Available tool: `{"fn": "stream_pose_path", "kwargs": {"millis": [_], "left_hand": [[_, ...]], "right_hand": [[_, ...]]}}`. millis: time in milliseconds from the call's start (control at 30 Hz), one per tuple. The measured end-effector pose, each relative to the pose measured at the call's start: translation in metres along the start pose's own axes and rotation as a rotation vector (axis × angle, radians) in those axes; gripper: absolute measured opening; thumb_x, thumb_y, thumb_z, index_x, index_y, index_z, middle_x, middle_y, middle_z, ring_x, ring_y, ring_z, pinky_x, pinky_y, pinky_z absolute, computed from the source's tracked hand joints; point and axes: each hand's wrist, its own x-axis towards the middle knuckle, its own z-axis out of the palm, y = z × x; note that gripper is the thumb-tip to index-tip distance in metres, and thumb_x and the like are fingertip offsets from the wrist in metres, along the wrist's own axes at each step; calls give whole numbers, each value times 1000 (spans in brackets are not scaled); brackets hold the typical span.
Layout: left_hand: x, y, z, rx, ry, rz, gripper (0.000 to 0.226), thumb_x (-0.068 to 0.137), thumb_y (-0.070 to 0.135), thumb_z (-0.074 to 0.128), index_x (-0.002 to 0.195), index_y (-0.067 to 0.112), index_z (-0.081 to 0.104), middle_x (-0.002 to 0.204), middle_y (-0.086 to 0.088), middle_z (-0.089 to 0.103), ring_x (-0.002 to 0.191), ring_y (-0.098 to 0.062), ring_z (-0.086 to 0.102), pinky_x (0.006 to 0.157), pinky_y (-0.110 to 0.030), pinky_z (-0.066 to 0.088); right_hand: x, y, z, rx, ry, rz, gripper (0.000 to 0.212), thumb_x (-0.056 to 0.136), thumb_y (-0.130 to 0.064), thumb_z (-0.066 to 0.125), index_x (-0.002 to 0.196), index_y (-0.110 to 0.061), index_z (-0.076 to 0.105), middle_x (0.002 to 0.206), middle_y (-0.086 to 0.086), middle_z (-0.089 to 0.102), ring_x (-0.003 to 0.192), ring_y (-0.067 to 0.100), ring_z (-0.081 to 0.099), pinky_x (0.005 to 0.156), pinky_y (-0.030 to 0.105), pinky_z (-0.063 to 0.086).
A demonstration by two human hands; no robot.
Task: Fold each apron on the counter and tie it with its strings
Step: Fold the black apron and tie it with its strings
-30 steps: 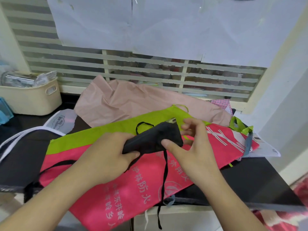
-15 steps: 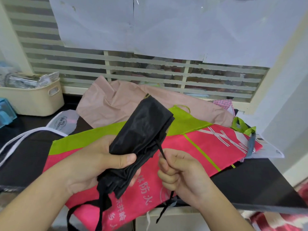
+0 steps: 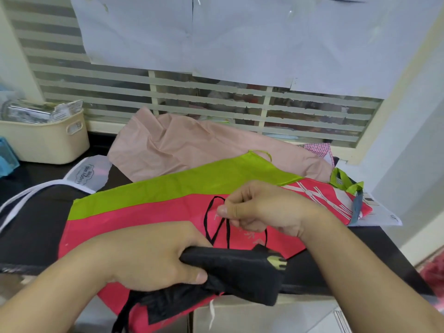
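Note:
A folded black apron (image 3: 240,272) lies level over the counter's front edge, gripped at its left end by my left hand (image 3: 153,258). Just above it my right hand (image 3: 259,210) pinches the apron's thin black string (image 3: 208,219), which loops up from the bundle. Another black strap hangs below the bundle at the bottom left. Underneath lies a spread pink and lime-green apron (image 3: 149,203) with white print. Behind it a crumpled pale pink apron (image 3: 182,145) leans against the window sill. A dark apron with white straps (image 3: 36,227) lies at the left.
The dark counter (image 3: 374,248) ends at a front edge just under my hands. A cream basket (image 3: 45,140) with packets stands back left beside a blue box (image 3: 7,157). Papers and a checked cloth (image 3: 317,150) sit at the back right by the wall.
My left hand has swung the black bundle down from upright to level at the counter edge. My right hand has risen, drawing the string up into a loop.

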Motion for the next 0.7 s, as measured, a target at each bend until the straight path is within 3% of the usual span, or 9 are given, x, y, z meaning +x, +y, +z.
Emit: {"fn": "stream_pose_path", "kwargs": {"millis": [67, 167, 233, 333, 433, 533, 600, 700], "left_hand": [[7, -3, 6, 116, 137, -82, 13, 97, 34, 68, 91, 23, 67, 66, 7, 59, 59, -5, 50, 62, -30, 42], [12, -10, 8, -6, 318, -162, 13, 95, 32, 70, 90, 20, 68, 63, 10, 56, 56, -7, 50, 60, -33, 42], [13, -16, 6, -110, 407, -169, 3, 95, 27, 72, 95, 24, 71, 71, 8, 67, 64, -11, 61, 70, -40, 51], [10, -14, 5, -396, 521, -102, 22, 96, 14, 73, 103, 34, 76, 94, 6, 79, 90, -11, 75, 84, -33, 56], [5, -9, 4, -794, 520, -50, 26, 94, 7, 72, 110, 25, 80, 108, -6, 81, 106, -28, 76, 93, -36, 58], [0, -10, 2, -883, 380, -29, 23, 90, 13, 77, 112, 21, 80, 113, -12, 79, 106, -30, 76, 87, -32, 60], [-3, -9, 2, -882, 293, -21, 26, 89, 24, 82, 115, 21, 79, 115, -11, 79, 100, -22, 76, 80, -26, 59], [-1, -8, 5, -925, 356, -85, 36, 91, 47, 76, 112, 18, 80, 111, -11, 79, 96, -23, 77, 81, -31, 60]], "right_hand": [[-1, -17, 1, -139, 117, -18, 40, 98, -32, 72, 66, -8, 67, 56, 12, 48, 44, 15, 36, 44, 22, 31], [-16, -38, 18, -449, 326, -135, 35, 97, -32, 70, 69, -13, 70, 48, -10, 49, 45, 5, 44, 49, 18, 34], [-28, -43, 36, -458, 428, -226, 28, 97, -30, 68, 72, -17, 71, 52, -10, 50, 52, 6, 47, 53, 22, 34], [-31, -25, 55, -291, 509, -313, 24, 97, -23, 66, 75, -16, 70, 55, -4, 48, 53, 6, 44, 53, 24, 31], [-23, 12, 66, 42, 486, -206, 28, 100, -21, 65, 74, -13, 70, 47, -9, 39, 45, 6, 32, 50, 27, 26], [-19, 33, 70, 316, 456, -97, 30, 97, -26, 66, 72, -12, 72, 48, -3, 33, 45, 13, 23, 51, 28, 17], [-19, 38, 69, 277, 477, -87, 29, 95, -29, 71, 71, -14, 73, 52, 4, 30, 48, 16, 22, 52, 30, 16], [-22, 37, 67, 156, 455, -115, 29, 98, -26, 72, 71, -16, 74, 51, 1, 35, 50, 15, 25, 51, 27, 21]]}}
